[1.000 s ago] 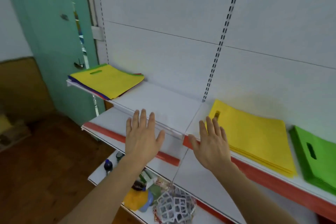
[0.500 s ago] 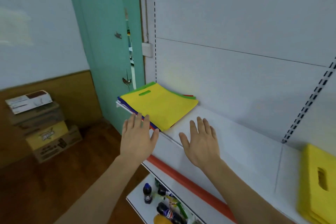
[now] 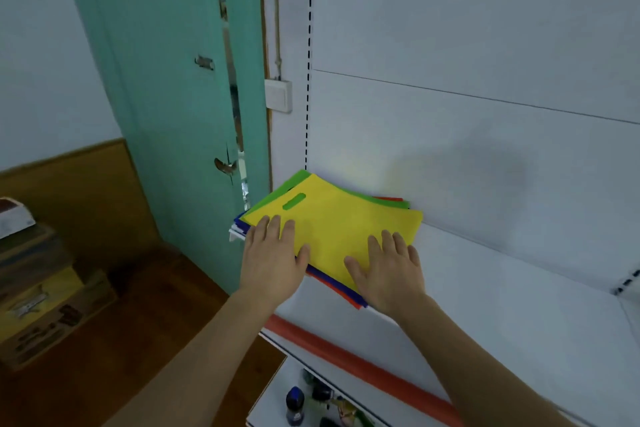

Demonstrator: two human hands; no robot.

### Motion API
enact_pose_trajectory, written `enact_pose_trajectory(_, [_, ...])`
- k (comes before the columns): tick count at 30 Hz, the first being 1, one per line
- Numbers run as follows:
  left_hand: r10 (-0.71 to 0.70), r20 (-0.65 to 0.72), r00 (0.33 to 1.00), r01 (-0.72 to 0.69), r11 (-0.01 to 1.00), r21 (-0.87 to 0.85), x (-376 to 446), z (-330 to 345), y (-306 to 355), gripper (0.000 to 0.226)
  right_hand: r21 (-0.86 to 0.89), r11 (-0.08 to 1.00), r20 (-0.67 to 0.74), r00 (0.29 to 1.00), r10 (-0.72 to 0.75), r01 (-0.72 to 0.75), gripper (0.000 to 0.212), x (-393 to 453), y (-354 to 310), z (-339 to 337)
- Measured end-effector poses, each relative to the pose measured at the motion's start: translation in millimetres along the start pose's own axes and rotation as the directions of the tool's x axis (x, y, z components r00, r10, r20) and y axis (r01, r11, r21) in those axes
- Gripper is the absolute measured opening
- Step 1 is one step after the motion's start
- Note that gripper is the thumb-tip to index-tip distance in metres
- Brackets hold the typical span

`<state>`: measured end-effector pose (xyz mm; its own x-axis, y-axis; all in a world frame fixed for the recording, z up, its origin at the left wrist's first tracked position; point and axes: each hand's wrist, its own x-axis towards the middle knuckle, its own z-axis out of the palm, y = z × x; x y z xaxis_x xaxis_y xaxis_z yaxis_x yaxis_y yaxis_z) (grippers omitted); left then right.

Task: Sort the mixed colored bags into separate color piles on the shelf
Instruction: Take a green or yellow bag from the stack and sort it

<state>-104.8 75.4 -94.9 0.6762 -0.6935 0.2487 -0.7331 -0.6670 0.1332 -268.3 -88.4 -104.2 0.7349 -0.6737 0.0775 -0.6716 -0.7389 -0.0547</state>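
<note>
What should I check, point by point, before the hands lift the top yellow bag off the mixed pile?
1. Top bag is one colour: ok. The yellow bag lies uppermost on the mixed pile.
2. Left hand is placed: ok. It lies flat at the bag's left edge, fingers straight.
3. Right hand is placed: ok. It lies flat at the near right edge.
4. Bag is gripped: not ok. Neither hand curls round it or pinches it.
5. Only one bag will come up: cannot tell. Green, blue and red edges show underneath.
6. Free space on the shelf to the right: ok, bare white surface there.
</note>
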Motion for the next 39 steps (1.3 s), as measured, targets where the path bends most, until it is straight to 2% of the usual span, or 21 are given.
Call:
enact_pose_trajectory(4, [0.097,0.029,0.995,-0.098,0.995,0.009,31.7,5.3,-24.3,0.074,-0.004,0.996,0.082,0.993,0.086,-0.086,0.077,4.3,-12.1,6.9])
enact_pose_trajectory(10, [0.224,0.118,0.967,-0.234,0.969,0.074,59.0,23.6,-33.2,0.085,0.007,0.983,0.048,0.982,0.180,-0.181,0.053,-3.5,-17.5,6.8])
enact_pose_trajectory(13, [0.265,0.167,0.950,-0.281,0.956,0.083,61.9,36.9,-24.3,0.084,0.017,0.958,0.024,0.958,0.286,-0.286,0.044,-4.0,-10.9,2.5])
enact_pose_trajectory(14, [0.281,0.164,0.946,-0.297,0.951,0.083,63.2,38.7,-20.5,0.082,0.030,0.933,0.012,0.934,0.357,-0.358,0.045,-4.4,-7.0,-0.2])
enact_pose_trajectory(17, [0.320,0.137,0.937,-0.334,0.938,0.095,65.4,40.8,-10.5,0.072,0.109,0.791,0.027,0.798,0.602,-0.601,0.064,-5.1,10.2,-8.7])
enact_pose_trajectory(19, [0.333,0.125,0.935,-0.345,0.935,0.085,64.6,41.4,-7.8,0.067,0.202,0.726,0.079,0.750,0.657,-0.657,0.064,-3.0,22.0,-10.7])
enact_pose_trajectory(22, [0.259,0.085,0.962,-0.265,0.962,0.072,69.6,36.6,-6.2,0.073,0.480,0.639,0.032,0.740,0.672,-0.601,0.041,5.4,32.0,-11.4])
enact_pose_trajectory(24, [0.151,0.067,0.986,-0.157,0.984,0.085,75.2,32.8,-7.0,0.084,0.547,0.613,0.003,0.734,0.679,-0.570,0.049,10.5,35.0,-13.4])
enact_pose_trajectory(26, [0.094,0.089,0.992,-0.104,0.988,0.118,77.8,34.7,-11.9,0.090,0.551,0.613,0.032,0.749,0.662,-0.566,0.040,12.3,34.7,-10.6])
enact_pose_trajectory(28, [0.089,0.102,0.991,-0.105,0.981,0.161,77.7,38.7,-16.3,0.093,0.486,0.663,0.061,0.779,0.624,-0.569,0.019,11.2,30.1,-3.9])
enact_pose_trajectory(30, [0.107,0.113,0.988,-0.127,0.974,0.185,76.1,38.2,-16.1,0.089,0.443,0.697,0.058,0.793,0.606,-0.564,0.009,10.0,24.5,-2.1])
enact_pose_trajectory(32, [0.144,0.114,0.983,-0.164,0.968,0.192,73.7,36.7,-12.5,0.081,0.440,0.700,0.039,0.791,0.611,-0.563,0.006,10.1,22.0,-4.4])
enact_pose_trajectory(35, [0.204,0.078,0.976,-0.212,0.971,0.108,70.0,36.0,-9.1,0.067,0.422,0.718,-0.043,0.779,0.625,-0.553,0.005,9.2,17.7,-9.1])
enact_pose_trajectory(39, [0.222,0.074,0.972,-0.223,0.975,0.006,68.7,36.8,-11.4,0.071,0.475,0.690,-0.137,0.729,0.671,-0.546,0.029,6.3,12.8,-15.3])
